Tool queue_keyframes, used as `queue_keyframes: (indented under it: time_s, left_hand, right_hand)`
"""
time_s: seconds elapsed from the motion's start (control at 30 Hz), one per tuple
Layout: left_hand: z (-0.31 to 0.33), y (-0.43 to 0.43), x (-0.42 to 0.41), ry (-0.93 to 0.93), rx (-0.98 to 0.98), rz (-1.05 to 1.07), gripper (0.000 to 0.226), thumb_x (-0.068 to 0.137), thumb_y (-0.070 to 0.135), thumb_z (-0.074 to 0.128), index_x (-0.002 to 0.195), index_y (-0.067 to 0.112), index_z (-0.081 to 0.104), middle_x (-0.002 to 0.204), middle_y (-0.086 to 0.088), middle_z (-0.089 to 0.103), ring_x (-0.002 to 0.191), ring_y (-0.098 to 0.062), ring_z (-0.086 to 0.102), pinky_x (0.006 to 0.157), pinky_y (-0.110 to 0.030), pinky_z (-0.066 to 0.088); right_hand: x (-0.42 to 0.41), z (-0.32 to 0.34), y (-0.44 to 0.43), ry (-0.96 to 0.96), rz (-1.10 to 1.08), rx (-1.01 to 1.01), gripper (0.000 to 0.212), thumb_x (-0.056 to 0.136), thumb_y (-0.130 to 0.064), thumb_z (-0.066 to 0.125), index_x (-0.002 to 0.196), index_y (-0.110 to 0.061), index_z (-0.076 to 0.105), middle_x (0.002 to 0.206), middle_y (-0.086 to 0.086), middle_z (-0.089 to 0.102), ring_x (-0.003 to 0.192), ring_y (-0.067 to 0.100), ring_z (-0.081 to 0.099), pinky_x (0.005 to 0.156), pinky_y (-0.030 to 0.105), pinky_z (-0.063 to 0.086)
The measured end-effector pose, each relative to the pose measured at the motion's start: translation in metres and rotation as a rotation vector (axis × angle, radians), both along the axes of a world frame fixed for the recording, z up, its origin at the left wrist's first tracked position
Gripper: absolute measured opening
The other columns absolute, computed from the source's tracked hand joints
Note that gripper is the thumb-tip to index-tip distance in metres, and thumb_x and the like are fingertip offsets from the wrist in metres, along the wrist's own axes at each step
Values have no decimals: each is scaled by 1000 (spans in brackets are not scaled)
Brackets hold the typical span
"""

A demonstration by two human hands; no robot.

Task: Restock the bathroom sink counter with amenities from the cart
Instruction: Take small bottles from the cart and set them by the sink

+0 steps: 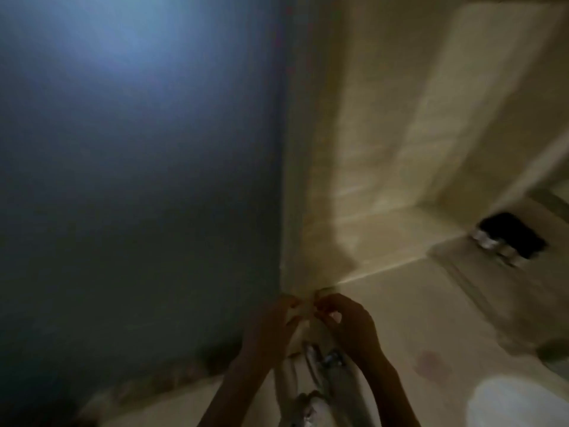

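Restocking is appearing to be under way rather than finished. The left hand (271, 322) and right hand (351, 328) are meeting low in the view, above the near corner of the counter (400, 315), with fingers curled inward and tips seemingly pinching a small pale item (308, 307); motion blur is preventing identification. A pale, elongated bundle (326, 374) with silvery glints is hanging just below the hands. At the far right of the counter a dark tray (520, 229) is already carrying silvery-topped containers (489, 241), suggesting part of the stock is placed. The cart is not showing. The counter is reading as smooth, cream and faintly glossy, the wall (385, 134) behind matching, and a flat blue-grey panel (138, 149) is filling the left.
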State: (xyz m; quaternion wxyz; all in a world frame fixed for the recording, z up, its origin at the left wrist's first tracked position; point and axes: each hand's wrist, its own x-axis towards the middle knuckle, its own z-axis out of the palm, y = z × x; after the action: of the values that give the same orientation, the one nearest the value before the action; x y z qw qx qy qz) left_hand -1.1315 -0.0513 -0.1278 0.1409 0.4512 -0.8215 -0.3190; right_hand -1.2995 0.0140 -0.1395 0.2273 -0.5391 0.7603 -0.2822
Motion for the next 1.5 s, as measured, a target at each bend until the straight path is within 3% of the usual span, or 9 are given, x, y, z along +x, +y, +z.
queue_keyframes:
  time_s: [0.13,0.23,0.37,0.5,0.67,0.8,1.0,1.3,1.5]
  left_hand:
    - [-3,40,128,-77,7,303,36,92,35,50,121,21,64,121,-1,64,111,-19,60,92,-25,42]
    - [-1,89,213,-69,-36,618,33,87,41,53,110,23,69,109,2,69,101,-18,65,84,-24,45]
    - [12,168,303,-88,-76,987,29,90,38,62,117,27,65,115,9,65,105,-11,60,85,-17,37]
    - [24,249,373,-156,-78,1248,28,88,37,63,116,33,63,111,15,63,103,-7,58,79,-16,36]
    - [40,327,436,-234,-53,1503,28,91,37,61,119,34,61,113,14,62,104,-5,58,75,-14,34]
    - [50,356,469,-226,-89,1689,27,88,35,65,116,33,64,110,14,64,99,-5,60,75,-17,41]
    - [56,352,517,-242,-112,1772,27,87,35,66,114,33,64,107,14,64,94,-4,61,70,-15,40]
    - [75,291,633,-279,-163,1813,28,88,35,65,116,32,63,112,14,65,99,-5,61,76,-18,45]
    - [86,248,701,-307,-188,1855,30,89,40,63,116,28,64,116,12,66,105,-6,61,84,-19,46]
  right_hand:
    - [98,0,-21,28,335,56,13,83,-31,68,94,-27,73,92,-6,71,84,12,65,79,32,52]
    - [183,8,-23,113,622,137,19,90,-36,60,102,-25,70,103,-6,68,99,16,64,79,24,43]
    - [303,25,-6,103,870,105,21,93,-31,59,109,-21,69,112,0,65,104,20,61,91,30,44]
    - [408,47,36,25,1124,66,18,92,-29,62,107,-23,69,108,-4,66,101,15,61,88,23,41]
    - [503,57,90,-70,1324,144,11,83,-46,61,95,-45,61,98,-21,63,94,1,60,87,34,52]
    - [562,75,109,-69,1485,82,20,88,-34,65,108,-34,64,99,-22,62,95,-3,58,85,20,49]
    - [632,80,105,-48,1575,-39,18,89,-29,65,107,-28,66,97,-21,61,85,-10,52,69,2,40]
    - [764,107,41,-55,1655,-159,19,87,-34,67,106,-31,67,96,-17,66,93,-2,60,82,28,52]
    - [843,130,3,-139,1671,-192,18,87,-30,68,105,-29,66,91,-19,63,83,-9,56,68,4,40]
